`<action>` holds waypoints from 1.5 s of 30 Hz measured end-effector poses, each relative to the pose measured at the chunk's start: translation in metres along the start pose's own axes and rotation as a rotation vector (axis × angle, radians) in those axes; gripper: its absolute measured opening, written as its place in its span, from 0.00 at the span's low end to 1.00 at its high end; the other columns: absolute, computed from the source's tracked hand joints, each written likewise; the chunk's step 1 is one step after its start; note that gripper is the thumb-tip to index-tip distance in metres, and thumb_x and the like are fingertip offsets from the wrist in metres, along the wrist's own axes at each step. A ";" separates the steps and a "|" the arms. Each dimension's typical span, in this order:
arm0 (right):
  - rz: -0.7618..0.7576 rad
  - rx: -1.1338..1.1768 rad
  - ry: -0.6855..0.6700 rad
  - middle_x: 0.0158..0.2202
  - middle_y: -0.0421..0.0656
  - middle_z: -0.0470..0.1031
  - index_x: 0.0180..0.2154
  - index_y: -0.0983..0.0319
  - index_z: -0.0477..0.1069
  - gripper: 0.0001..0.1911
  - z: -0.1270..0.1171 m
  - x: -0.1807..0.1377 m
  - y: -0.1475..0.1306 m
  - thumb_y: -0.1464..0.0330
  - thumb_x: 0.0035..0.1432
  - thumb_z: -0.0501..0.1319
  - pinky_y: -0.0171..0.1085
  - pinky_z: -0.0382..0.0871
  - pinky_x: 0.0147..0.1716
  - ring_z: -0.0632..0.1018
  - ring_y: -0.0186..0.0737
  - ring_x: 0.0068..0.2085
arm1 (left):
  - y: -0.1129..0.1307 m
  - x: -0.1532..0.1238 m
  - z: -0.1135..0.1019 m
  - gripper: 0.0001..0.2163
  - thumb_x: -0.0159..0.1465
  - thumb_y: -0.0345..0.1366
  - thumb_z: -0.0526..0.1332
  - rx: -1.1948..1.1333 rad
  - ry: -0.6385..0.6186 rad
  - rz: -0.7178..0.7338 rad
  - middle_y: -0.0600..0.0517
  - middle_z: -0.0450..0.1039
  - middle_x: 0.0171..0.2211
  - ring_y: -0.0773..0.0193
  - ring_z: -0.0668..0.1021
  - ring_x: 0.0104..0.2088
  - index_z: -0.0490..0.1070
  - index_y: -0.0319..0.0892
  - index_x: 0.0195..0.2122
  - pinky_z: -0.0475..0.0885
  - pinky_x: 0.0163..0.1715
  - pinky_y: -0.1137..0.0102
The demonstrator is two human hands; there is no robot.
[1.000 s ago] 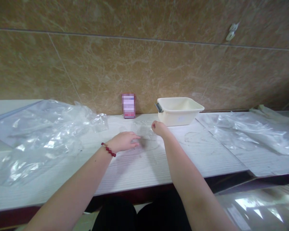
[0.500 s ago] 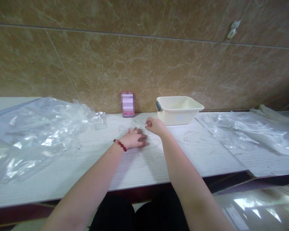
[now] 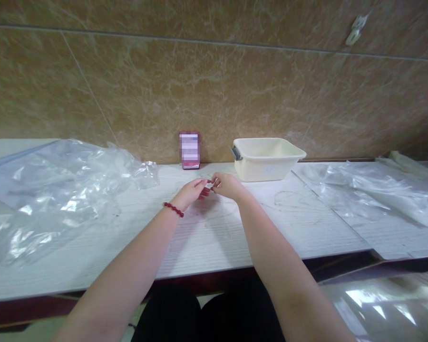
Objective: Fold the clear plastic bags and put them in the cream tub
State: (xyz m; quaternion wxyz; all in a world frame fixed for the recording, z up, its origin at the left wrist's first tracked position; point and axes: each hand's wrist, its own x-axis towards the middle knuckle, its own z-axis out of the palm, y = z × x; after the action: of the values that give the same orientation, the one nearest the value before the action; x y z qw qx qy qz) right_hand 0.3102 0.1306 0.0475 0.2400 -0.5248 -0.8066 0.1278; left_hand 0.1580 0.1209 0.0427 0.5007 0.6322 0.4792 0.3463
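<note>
My right hand (image 3: 226, 185) is held just above the white table, its thumb and forefinger pinched together. What lies in the pinch seems to be thin clear plastic film (image 3: 214, 198), only faintly visible against the tabletop. Close on its left is my left hand (image 3: 194, 191), turned thumb up with a red bead bracelet (image 3: 173, 209) at the wrist. Its fingers are slightly bent and apart, and the tips come up to those of my right hand. I make out nothing held in the left hand.
Behind my hands a phone (image 3: 189, 151) with a blurred screen leans on the brown tiled wall. A cream plastic bin (image 3: 266, 170) with a grey handle stands right of it. Crumpled clear plastic (image 3: 67, 190) covers the table's left; more clear bags (image 3: 371, 187) lie at right.
My left hand has lifted from flat on the table and turned thumb up, up to the right fingertips. The right hand stays pinched in nearly the same place. The view has tilted slightly.
</note>
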 end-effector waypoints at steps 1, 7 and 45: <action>0.004 0.009 -0.010 0.26 0.37 0.73 0.32 0.61 0.64 0.09 0.000 0.000 0.000 0.72 0.44 0.57 0.27 0.59 0.27 0.72 0.29 0.28 | 0.000 0.000 0.001 0.15 0.58 0.43 0.48 -0.026 -0.001 -0.015 0.47 0.71 0.32 0.65 0.74 0.31 0.65 0.39 0.41 0.67 0.27 0.73; 0.024 0.038 -0.058 0.25 0.37 0.73 0.33 0.61 0.63 0.10 -0.001 0.000 -0.003 0.74 0.44 0.56 0.26 0.59 0.25 0.72 0.28 0.26 | -0.002 0.002 0.002 0.14 0.59 0.42 0.48 -0.017 -0.006 -0.077 0.46 0.71 0.34 0.65 0.74 0.32 0.66 0.37 0.35 0.68 0.27 0.73; 0.102 -0.250 -0.374 0.33 0.38 0.72 0.37 0.54 0.71 0.16 -0.020 -0.006 0.004 0.67 0.41 0.61 0.28 0.60 0.28 0.71 0.32 0.30 | -0.015 0.007 -0.002 0.14 0.51 0.31 0.54 0.565 0.057 0.034 0.47 0.73 0.31 0.67 0.73 0.22 0.69 0.35 0.39 0.67 0.26 0.72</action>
State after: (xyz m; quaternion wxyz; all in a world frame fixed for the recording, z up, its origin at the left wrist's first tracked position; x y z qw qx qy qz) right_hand 0.3255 0.1253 0.0611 0.0128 -0.5579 -0.8189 0.1337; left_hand 0.1543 0.1286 0.0285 0.2853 0.7446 0.5599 0.2250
